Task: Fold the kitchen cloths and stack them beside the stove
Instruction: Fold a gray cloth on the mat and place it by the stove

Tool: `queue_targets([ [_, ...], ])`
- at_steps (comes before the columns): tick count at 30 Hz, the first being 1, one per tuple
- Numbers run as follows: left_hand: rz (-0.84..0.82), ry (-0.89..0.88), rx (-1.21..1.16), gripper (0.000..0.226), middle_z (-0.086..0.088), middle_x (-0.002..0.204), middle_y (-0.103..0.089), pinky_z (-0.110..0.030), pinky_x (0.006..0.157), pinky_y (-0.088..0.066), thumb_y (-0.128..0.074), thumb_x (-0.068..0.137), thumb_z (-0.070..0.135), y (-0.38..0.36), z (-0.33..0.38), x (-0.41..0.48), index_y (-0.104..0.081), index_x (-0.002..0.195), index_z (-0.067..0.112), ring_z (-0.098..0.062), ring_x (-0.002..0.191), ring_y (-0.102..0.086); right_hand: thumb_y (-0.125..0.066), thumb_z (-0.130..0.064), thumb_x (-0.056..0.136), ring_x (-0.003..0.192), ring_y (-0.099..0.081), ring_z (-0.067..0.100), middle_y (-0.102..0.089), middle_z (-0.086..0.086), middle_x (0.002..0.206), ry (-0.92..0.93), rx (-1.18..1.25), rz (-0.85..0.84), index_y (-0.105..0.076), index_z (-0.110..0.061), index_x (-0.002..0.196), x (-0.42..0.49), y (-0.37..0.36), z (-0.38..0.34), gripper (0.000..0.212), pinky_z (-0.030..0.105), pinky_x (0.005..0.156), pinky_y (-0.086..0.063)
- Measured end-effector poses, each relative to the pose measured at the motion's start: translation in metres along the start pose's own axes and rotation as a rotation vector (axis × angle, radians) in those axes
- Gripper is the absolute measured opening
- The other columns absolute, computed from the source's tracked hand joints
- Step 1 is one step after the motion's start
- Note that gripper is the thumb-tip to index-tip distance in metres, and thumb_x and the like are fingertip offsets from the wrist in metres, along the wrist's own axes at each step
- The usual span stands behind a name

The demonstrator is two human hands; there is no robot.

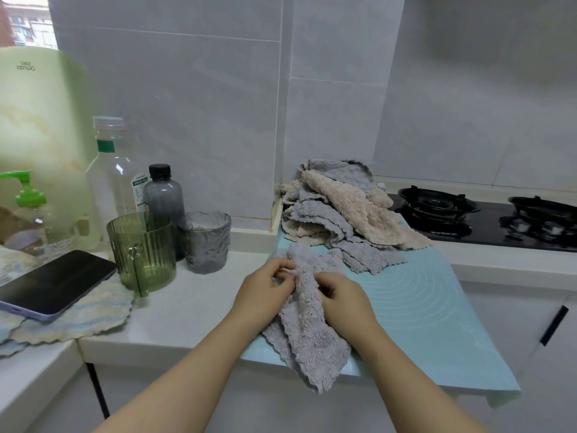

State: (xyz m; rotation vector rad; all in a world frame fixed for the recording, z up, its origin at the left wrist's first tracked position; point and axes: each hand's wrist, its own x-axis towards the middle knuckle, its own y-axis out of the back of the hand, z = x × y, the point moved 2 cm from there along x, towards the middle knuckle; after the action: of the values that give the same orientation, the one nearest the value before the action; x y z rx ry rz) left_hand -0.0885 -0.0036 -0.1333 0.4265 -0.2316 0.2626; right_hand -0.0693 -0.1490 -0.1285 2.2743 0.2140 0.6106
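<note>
Currently, both hands, left hand [265, 287] and right hand [343, 303], are pinching a bunched grey cloth [307, 326] at the desk's front edge; spreading it flat probably comes next.

Fluffy grey cloth [307, 320]; matt smooth turquoise mat [415, 307]; glossy black stove [487, 228]; ribbed green plastic cup [142, 251]; glossy white table [193, 307].

Bunched grey cloth [312, 335] over blue mat [421, 295]
</note>
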Motion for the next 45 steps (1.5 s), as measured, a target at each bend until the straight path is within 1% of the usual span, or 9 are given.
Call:
queue_targets([
  [4, -0.043, -0.017, 0.1, 0.019, 0.005, 0.087, -0.068, -0.025, 0.075, -0.046, -0.059, 0.084, 0.015, 0.0, 0.001, -0.001, -0.066, 0.094, 0.029, -0.007, 0.067, -0.054, -0.049, -0.022, 0.092, 0.077, -0.052, 0.013, -0.057, -0.009, 0.085, -0.029, 0.02, 0.035, -0.056, -0.024, 0.091, 0.002, 0.0, 0.002, 0.008, 0.033, 0.072, -0.045],
  [8, -0.054, -0.015, 0.098, 0.022, 0.006, 0.085, -0.066, -0.026, 0.075, -0.048, -0.06, 0.08, 0.014, 0.001, 0.004, -0.003, -0.061, 0.092, 0.032, -0.011, 0.071, -0.057, -0.045, -0.039, 0.094, 0.098, -0.055, 0.008, -0.056, -0.016, 0.103, -0.005, -0.003, -0.069, -0.051, -0.039, 0.121, 0.004, -0.004, 0.002, 0.028, 0.033, 0.087, -0.045],
  [11, -0.039, 0.001, 0.078, 0.025, 0.004, 0.077, -0.058, -0.028, 0.07, -0.045, -0.058, 0.078, 0.007, 0.0, 0.0, -0.002, -0.053, 0.083, 0.031, -0.011, 0.064, -0.05, -0.045, -0.036, 0.095, 0.084, -0.05, 0.014, -0.051, -0.01, 0.084, 0.012, -0.084, -0.096, -0.057, -0.035, 0.094, 0.006, -0.007, 0.006, 0.013, 0.03, 0.077, -0.041],
  [20, 0.145, 0.107, -0.16, 0.019, 0.0, 0.068, -0.048, -0.025, 0.058, -0.034, -0.052, 0.078, -0.002, 0.011, 0.0, -0.003, -0.053, 0.071, 0.015, -0.015, 0.064, -0.042, -0.049, -0.007, 0.086, 0.06, -0.045, 0.018, -0.052, -0.007, 0.054, -0.314, 0.649, 0.346, -0.052, -0.016, 0.056, -0.009, 0.036, 0.026, 0.031, 0.03, 0.059, -0.038],
  [24, 0.115, 0.112, -0.157, 0.023, 0.0, 0.063, -0.05, -0.026, 0.06, -0.035, -0.055, 0.075, -0.004, 0.01, 0.003, -0.004, -0.055, 0.064, 0.015, -0.015, 0.061, -0.043, -0.051, -0.015, 0.085, 0.065, -0.041, 0.021, -0.047, 0.007, 0.066, -0.505, 0.705, 0.569, -0.05, -0.01, 0.065, -0.03, 0.079, 0.058, 0.021, 0.026, 0.058, -0.036],
  [33, 0.02, 0.233, 0.209, 0.023, -0.004, 0.096, -0.066, -0.028, 0.069, -0.041, -0.062, 0.085, 0.035, 0.019, 0.009, 0.011, -0.062, 0.092, 0.013, -0.019, 0.084, -0.057, -0.059, -0.016, 0.085, 0.051, -0.03, 0.019, -0.037, 0.004, 0.057, -0.627, 0.125, 0.148, -0.037, -0.011, 0.068, -0.015, 0.113, 0.068, 0.028, 0.025, 0.049, -0.024],
  [38, -0.13, 0.254, 0.58, 0.051, -0.012, 0.126, -0.054, -0.027, 0.07, -0.039, -0.046, 0.091, 0.041, 0.01, 0.028, 0.043, -0.033, 0.136, 0.021, -0.025, 0.093, -0.057, -0.05, -0.017, 0.09, 0.06, -0.048, 0.017, -0.053, 0.012, 0.098, -0.64, 0.084, 0.074, -0.041, -0.012, 0.127, 0.004, 0.103, 0.073, 0.038, 0.027, 0.049, -0.036],
  [41, -0.12, 0.246, 0.468, 0.041, -0.008, 0.134, -0.049, -0.022, 0.057, -0.039, -0.049, 0.09, 0.025, -0.003, 0.021, 0.06, -0.044, 0.131, 0.025, -0.011, 0.067, -0.051, -0.038, 0.004, 0.086, 0.069, -0.05, 0.022, -0.054, 0.014, 0.105, -0.577, -0.012, 0.017, -0.046, -0.013, 0.129, 0.017, 0.095, 0.083, 0.047, 0.034, 0.064, -0.049],
  [45, -0.046, 0.212, 0.33, 0.037, -0.005, 0.12, -0.058, -0.018, 0.047, -0.037, -0.045, 0.084, -0.006, -0.018, 0.008, 0.071, -0.062, 0.095, 0.025, -0.006, 0.061, -0.046, -0.034, 0.012, 0.078, 0.068, -0.051, 0.018, -0.063, 0.01, 0.097, -0.414, -0.053, 0.045, -0.061, -0.017, 0.086, 0.024, 0.087, 0.085, 0.04, 0.03, 0.064, -0.044],
])
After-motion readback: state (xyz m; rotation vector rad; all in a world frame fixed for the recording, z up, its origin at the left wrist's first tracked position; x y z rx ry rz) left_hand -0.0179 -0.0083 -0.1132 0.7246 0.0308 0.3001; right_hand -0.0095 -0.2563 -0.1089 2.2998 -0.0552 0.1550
